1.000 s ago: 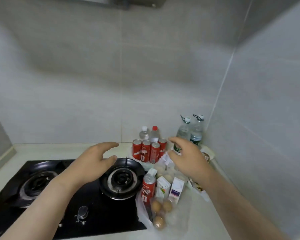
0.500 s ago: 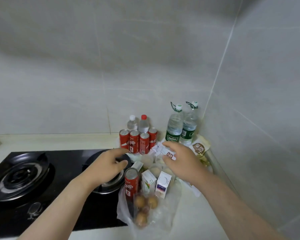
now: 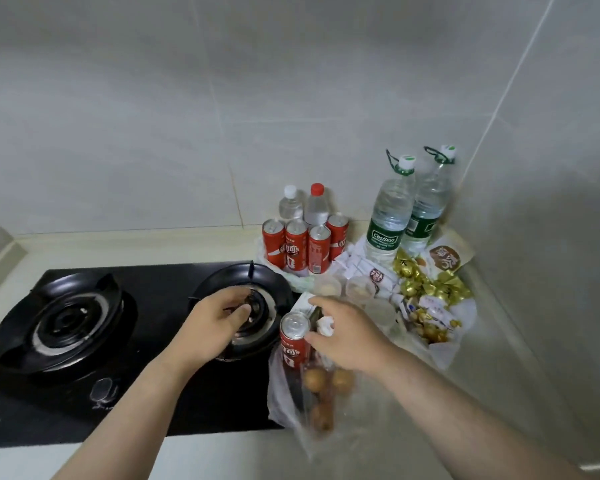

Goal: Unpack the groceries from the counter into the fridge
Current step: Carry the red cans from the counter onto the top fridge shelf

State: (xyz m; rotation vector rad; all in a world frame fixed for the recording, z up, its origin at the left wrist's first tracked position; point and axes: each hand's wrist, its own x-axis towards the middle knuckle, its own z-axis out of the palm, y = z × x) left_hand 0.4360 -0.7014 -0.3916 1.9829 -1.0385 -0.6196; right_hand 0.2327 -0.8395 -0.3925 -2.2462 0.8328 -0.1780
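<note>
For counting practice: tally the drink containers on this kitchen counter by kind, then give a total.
Red cans: 5
Small clear bottles: 2
Large green-label water bottles: 2
Total: 9

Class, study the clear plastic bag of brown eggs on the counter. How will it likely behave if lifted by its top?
The bag looks thin and crumpled, so it will probably sag rather than hold its shape. The eggs lie loose inside, so they may knock together and crack. Supporting it underneath seems wiser.
</note>
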